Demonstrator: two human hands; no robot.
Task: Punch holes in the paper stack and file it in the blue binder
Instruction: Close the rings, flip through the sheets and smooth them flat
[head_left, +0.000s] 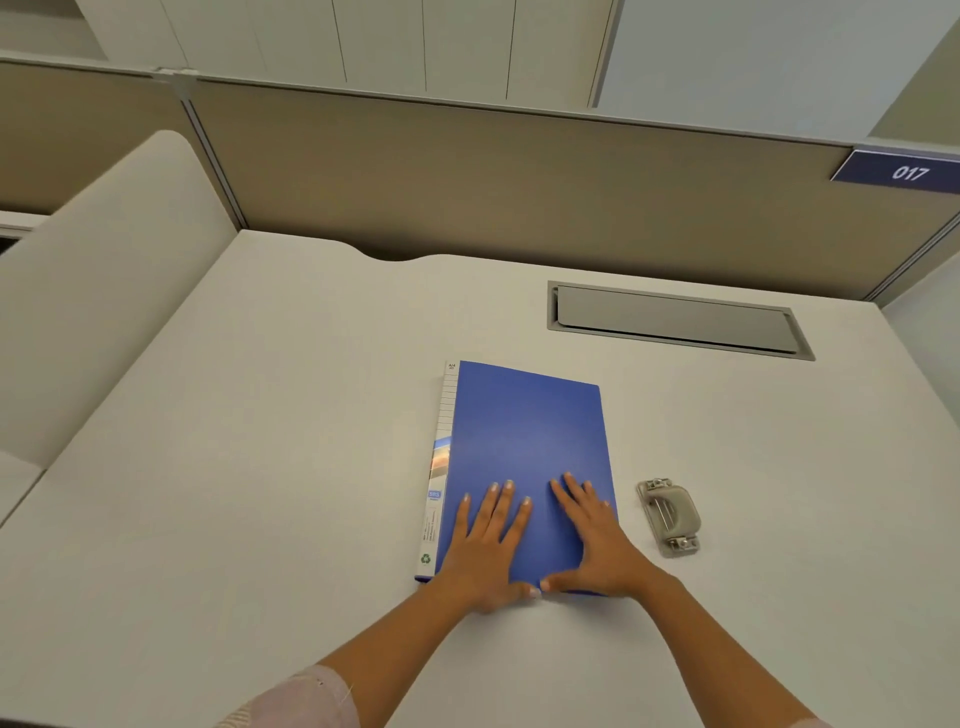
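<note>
Now we press left hand (488, 545) and right hand (597, 540) flat on binder (524, 431), lengthwise away from us; punch (669, 517) nearer right hand.

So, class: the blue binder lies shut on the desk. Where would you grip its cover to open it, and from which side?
Probably the cover's free long edge, coming from the right. The blue binder lies flat with its labelled spine on the left, so it hinges there.

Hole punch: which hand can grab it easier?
Right hand, probably. It rests flat on the right side of the blue binder, beside the hole punch; the left hand rests nearer the spine, farther from it.
</note>
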